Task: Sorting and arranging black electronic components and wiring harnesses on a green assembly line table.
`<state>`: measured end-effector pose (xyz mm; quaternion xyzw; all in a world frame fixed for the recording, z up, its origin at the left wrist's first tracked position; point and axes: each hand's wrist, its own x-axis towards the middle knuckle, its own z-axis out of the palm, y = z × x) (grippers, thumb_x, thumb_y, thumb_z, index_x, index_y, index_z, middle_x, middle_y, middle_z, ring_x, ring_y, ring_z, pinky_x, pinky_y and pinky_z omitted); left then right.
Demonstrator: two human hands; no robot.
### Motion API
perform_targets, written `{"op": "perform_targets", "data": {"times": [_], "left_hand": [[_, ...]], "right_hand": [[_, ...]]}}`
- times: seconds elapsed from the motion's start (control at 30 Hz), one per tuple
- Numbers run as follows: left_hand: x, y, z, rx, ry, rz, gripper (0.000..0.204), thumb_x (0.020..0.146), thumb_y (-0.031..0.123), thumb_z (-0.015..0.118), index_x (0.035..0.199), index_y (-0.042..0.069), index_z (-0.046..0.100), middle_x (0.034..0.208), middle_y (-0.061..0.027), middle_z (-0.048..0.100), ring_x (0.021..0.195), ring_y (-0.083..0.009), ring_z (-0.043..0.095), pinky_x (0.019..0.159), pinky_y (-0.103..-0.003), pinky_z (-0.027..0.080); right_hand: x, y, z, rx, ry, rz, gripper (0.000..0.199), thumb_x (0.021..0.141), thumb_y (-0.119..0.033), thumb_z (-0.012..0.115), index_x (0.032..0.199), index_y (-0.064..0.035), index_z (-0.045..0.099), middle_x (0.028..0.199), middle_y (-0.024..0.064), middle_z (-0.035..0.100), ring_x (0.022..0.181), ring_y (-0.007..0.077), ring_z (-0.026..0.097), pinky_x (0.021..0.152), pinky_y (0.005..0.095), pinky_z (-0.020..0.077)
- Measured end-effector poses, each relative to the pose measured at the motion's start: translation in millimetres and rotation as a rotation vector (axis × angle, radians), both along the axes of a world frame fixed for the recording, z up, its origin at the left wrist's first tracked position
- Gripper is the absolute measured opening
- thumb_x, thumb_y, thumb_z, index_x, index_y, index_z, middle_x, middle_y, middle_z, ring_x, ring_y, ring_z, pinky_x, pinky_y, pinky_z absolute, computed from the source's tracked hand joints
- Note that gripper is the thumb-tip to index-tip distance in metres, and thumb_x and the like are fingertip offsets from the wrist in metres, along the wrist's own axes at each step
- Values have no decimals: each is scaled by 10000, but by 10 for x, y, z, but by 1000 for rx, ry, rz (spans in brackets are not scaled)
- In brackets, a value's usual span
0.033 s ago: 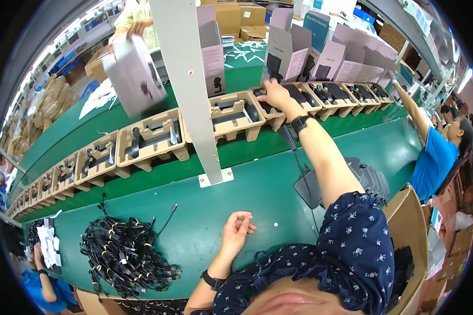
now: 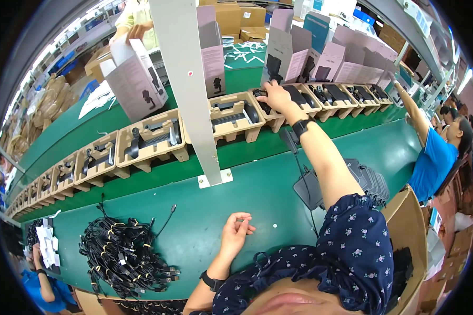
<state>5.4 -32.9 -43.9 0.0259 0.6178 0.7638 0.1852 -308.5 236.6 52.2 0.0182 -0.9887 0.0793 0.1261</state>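
My right hand (image 2: pixel 276 97) reaches over a tan moulded tray (image 2: pixel 277 122) in the row. Its fingers are bent down onto a bundled black cable (image 2: pixel 259 93) at the tray's left end; the fingertips are partly hidden. Above the green tabletop, my left hand (image 2: pixel 235 231) hangs loosely curled, thumb apart, with nothing in it. To its left lies a large heap of black cables (image 2: pixel 126 252) tied in bundles. Under my right forearm are a flat black pad (image 2: pixel 308 189) with a cord and a stack of similar dark pads (image 2: pixel 370 181).
A grey metal post (image 2: pixel 186 89) rises between the trays and me. Open printed boxes (image 2: pixel 328 63) line the far side. Across the row, another person's hand (image 2: pixel 139 30) holds a printed box (image 2: pixel 136 86). An open carton (image 2: pixel 409 226) stands at my right. Co-workers sit at both sides.
The other person's printed box has swung more upright and shifted slightly right, close behind the trays. My hands have hardly moved.
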Motion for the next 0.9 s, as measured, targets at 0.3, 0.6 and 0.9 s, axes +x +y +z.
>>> {"op": "perform_targets", "data": {"times": [0.3, 0.6, 0.9], "left_hand": [[5, -52, 26, -36, 7, 8, 142, 910, 25, 459, 1039, -10, 507, 982, -98, 592, 717, -138, 617, 619, -236, 496], [-16, 32, 59, -43, 57, -75, 133, 916, 24, 450, 1031, -4, 510, 971, -88, 595, 709, -133, 610, 628, -233, 485], [-2, 154, 93, -162, 102, -68, 138, 920, 39, 459, 1038, -22, 495, 944, -109, 592, 684, -139, 602, 609, -223, 470]], "right_hand": [[-33, 27, -156, 273, 78, 103, 301, 871, -364, 512, 943, -92, 618, 1043, 131, 507, 903, 311, 580, 755, 412, 494], [54, 207, -239, 255, 287, 39, 292, 782, -335, 603, 954, -99, 616, 963, 68, 546, 894, 260, 569, 683, 366, 516], [-3, 126, -325, 572, 193, 17, 157, 730, -193, 597, 828, -132, 704, 858, 44, 650, 824, 238, 601, 599, 415, 473]]}}
